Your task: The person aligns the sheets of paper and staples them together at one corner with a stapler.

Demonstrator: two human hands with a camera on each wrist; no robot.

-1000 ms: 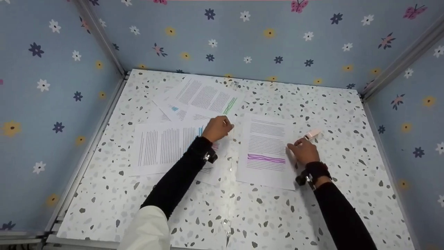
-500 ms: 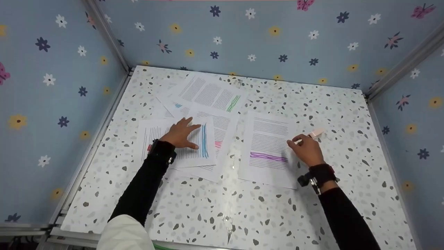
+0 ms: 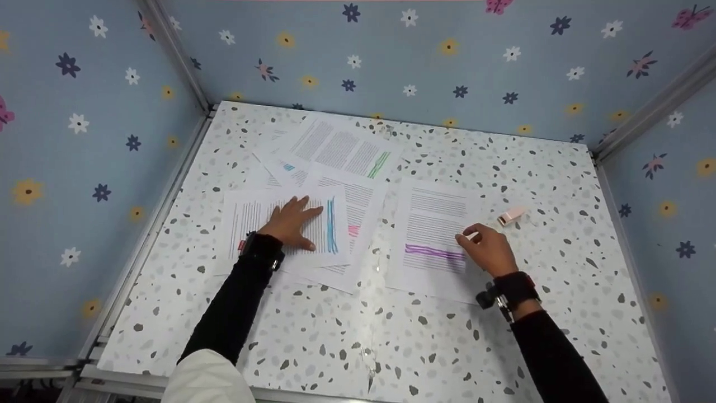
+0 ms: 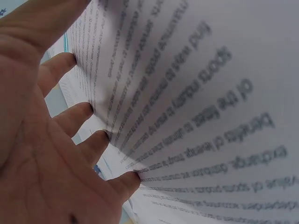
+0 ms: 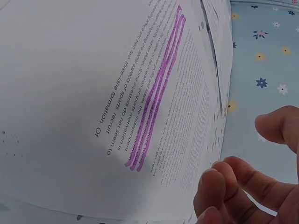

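Observation:
In the head view my left hand (image 3: 288, 224) rests with spread fingers on a printed sheet marked in blue (image 3: 331, 226). The left wrist view shows its fingertips (image 4: 133, 179) touching the printed side of the paper. My right hand (image 3: 491, 249) hovers by the right edge of a separate sheet with purple marker lines (image 3: 433, 252). In the right wrist view that hand (image 5: 252, 186) has loosely bent fingers, thumb apart, and holds nothing. The purple-marked sheet (image 5: 84, 93) lies beside it there. A sheet with a pink mark (image 3: 353, 230) is partly covered by the blue-marked one.
More printed sheets overlap at the back left, the top one marked in green (image 3: 379, 165). A small pale pink item with a dark end (image 3: 511, 216) lies right of the purple-marked sheet, its kind unclear. Flowered panels (image 3: 391, 56) border the speckled table (image 3: 313, 347).
My left hand has moved left from the blue-marked sheet's right end and spread its fingers on the sheet. My right hand has shifted slightly toward me, uncovering the pale pink item.

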